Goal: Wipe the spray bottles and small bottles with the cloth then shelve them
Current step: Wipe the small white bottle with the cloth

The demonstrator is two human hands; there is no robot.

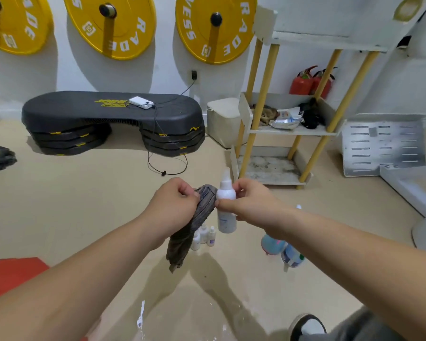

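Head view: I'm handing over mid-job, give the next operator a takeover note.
Left grip holds the cloth. Right grip pinches a white bottle, upright, beside the cloth, above the floor.
Small bottles and spray bottles are on the floor below.
Done: none seen on the shelf.
Left: wipe this one, shelve it, then the rest.

The beige floor (84, 205) carries three small bottles (204, 236) standing close together, spray bottles (292, 257) lying near them, a black step platform (108, 114), a red mat (10, 274) and the shelf (290, 131), whose middle tier holds rags (265, 114).
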